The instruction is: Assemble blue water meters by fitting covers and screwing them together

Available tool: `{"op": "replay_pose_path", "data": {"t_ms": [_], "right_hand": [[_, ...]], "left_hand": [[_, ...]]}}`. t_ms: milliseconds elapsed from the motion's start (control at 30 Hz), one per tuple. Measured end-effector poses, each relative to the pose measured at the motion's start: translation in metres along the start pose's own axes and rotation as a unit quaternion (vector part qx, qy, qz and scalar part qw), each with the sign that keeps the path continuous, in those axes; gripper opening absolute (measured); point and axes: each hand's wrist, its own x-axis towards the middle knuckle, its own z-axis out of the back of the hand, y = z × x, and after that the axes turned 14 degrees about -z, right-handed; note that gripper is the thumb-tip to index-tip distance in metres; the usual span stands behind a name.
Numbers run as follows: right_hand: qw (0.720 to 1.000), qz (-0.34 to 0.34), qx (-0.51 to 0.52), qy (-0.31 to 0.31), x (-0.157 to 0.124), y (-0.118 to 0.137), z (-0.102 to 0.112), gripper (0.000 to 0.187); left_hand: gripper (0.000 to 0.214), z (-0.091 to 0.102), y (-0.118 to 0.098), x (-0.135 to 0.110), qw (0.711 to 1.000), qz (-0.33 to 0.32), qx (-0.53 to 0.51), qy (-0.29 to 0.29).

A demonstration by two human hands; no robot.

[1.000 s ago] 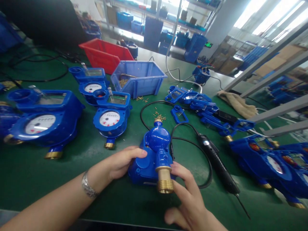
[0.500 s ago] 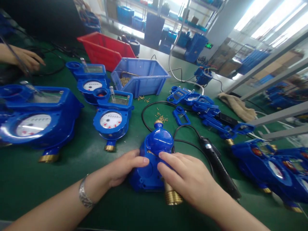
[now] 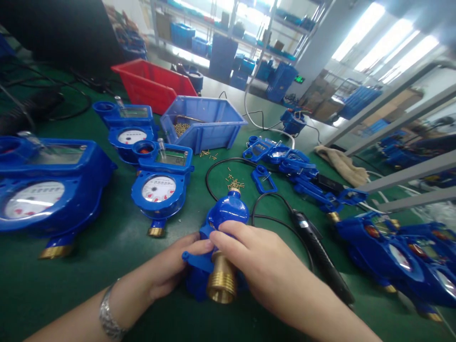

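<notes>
A blue water meter [image 3: 230, 209] with a threaded brass pipe end [image 3: 223, 280] rests on the green table between my hands, its brass end toward me. My left hand [image 3: 178, 263] grips its left side, where a small blue flap sticks out. Over its top and right side lies my right hand [image 3: 249, 251], fingers curled on the blue body. The meter's underside and my right fingertips are partly hidden. Small brass screws [image 3: 234, 183] lie just beyond it. To the left stands another water meter [image 3: 158, 190] with a white dial and a small display.
A blue bin [image 3: 210, 126] holds screws, with a red bin [image 3: 153, 85] behind it. At the right lie a black electric screwdriver [image 3: 320, 251] with its cable, blue covers [image 3: 263, 178] and more meters [image 3: 384, 251]. A larger-looking meter [image 3: 39, 190] stands at far left.
The held meter has turned, so its brass end swung left and faces me more. My right hand has shifted left with it. Another person's hand at the far left has left the view.
</notes>
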Motion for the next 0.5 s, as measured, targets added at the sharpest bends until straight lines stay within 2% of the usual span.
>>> {"op": "replay_pose_path", "data": {"t_ms": [67,100,133,167,200,267,333,400,500], "right_hand": [[0.995,-0.031,0.082,0.041,0.010,-0.020,0.009,0.033],[0.992,-0.079,0.096,0.027,0.019,-0.034,0.011,0.032],[0.983,-0.169,0.075,-0.007,0.029,-0.050,0.009,0.029],[0.960,-0.277,0.013,-0.031,0.040,-0.067,0.005,0.026],[0.946,-0.320,-0.016,-0.035,0.052,-0.084,-0.001,0.023],[0.935,-0.351,-0.046,-0.013,0.074,-0.114,-0.019,0.015],[0.930,-0.360,-0.068,0.020,0.089,-0.134,-0.035,0.017],[0.928,-0.359,-0.086,0.058,0.097,-0.145,-0.046,0.024],[0.921,-0.357,-0.108,0.114,0.106,-0.149,-0.049,0.026]], "left_hand": [[0.037,0.000,-0.002,0.001,1.000,0.006,-0.012,-0.018],[0.034,0.000,-0.002,0.001,0.999,0.009,-0.022,-0.025],[0.032,0.001,-0.003,0.002,0.999,0.013,-0.032,-0.031],[0.030,0.002,-0.004,0.002,0.999,0.016,-0.037,-0.037],[0.029,0.003,-0.004,0.002,0.998,0.017,-0.037,-0.043],[0.028,0.006,-0.006,0.003,0.998,0.013,-0.026,-0.059],[0.027,0.008,-0.008,0.005,0.998,0.009,-0.017,-0.067],[0.027,0.008,-0.009,0.006,0.998,0.001,-0.020,-0.059],[0.024,0.007,-0.011,0.006,0.998,-0.005,-0.025,-0.056]]}}
